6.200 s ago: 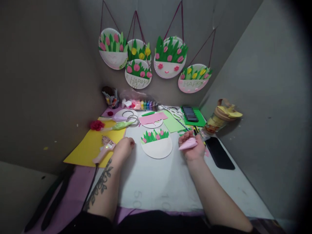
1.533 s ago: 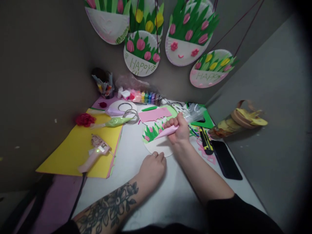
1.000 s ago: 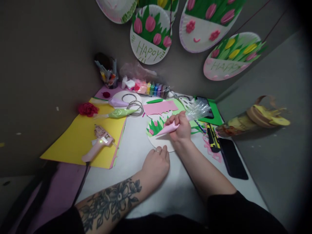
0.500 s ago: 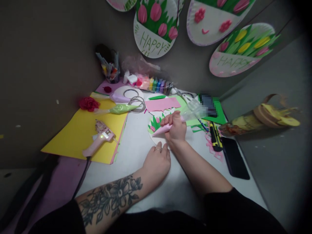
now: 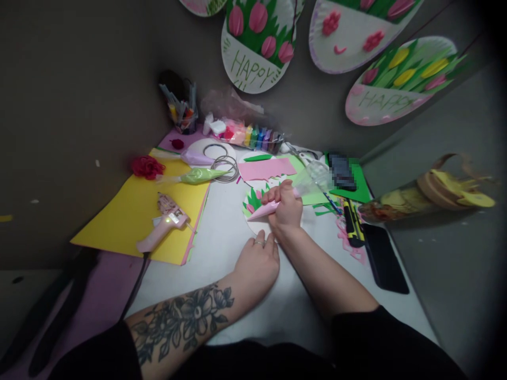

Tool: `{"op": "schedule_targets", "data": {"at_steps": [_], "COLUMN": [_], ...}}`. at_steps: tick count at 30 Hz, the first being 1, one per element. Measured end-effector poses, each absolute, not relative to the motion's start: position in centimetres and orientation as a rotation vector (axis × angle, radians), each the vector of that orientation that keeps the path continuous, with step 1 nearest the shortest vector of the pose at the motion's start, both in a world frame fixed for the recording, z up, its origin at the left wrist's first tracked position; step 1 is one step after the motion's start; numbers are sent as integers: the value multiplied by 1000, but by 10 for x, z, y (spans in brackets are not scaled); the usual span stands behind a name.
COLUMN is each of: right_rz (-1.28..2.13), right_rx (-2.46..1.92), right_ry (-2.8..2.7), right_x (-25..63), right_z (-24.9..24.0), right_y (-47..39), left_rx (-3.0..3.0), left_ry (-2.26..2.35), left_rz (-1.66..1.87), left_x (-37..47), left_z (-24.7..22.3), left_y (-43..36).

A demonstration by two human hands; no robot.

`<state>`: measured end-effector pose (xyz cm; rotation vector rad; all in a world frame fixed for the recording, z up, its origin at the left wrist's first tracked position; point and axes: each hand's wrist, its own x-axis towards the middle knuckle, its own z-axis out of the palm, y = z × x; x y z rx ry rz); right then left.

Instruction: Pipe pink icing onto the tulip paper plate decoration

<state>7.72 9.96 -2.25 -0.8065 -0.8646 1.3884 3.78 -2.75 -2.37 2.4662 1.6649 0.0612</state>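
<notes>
White bench (image 5: 219, 227): right hand (image 5: 287, 208) grasps pink-filled plastic cone bag (image 5: 262, 212) over round white plate (image 5: 258, 227), tip shifted toward left edge, presumably the working zone; unclenched left hand (image 5: 258, 264) touches near rim.

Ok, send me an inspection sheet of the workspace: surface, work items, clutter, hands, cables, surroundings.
Surface: white tabletop, partly covered by yellow sheets on the left.
Work items: pink piping bag, its tip over the tulip plate.
Clutter: glue gun on the yellow sheets; yellow-black cutter and pink scraps on the right.
Hands: right hand grips the bag; left hand palm down, fingertips at the plate's near edge.
Cables: dark cord from the glue gun toward the near left.
Surroundings: grey walls, decorated plates hanging behind.
</notes>
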Motion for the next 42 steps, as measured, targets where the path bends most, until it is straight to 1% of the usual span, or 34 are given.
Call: {"op": "schedule_targets", "data": {"at_steps": [33,42], "right_rz": [1399,1392], "right_rx": [-811,-833], "right_ry": [-836,-852], "right_x": [75,75], "right_z": [-25,-26], "right_y": [102,102], "left_rx": [2446,2460], "left_ry": [1658,1670], "left_rz": [30,91], "left_x": [38,38], "left_z": [-21,-24], "left_y": [-29,-30]}}
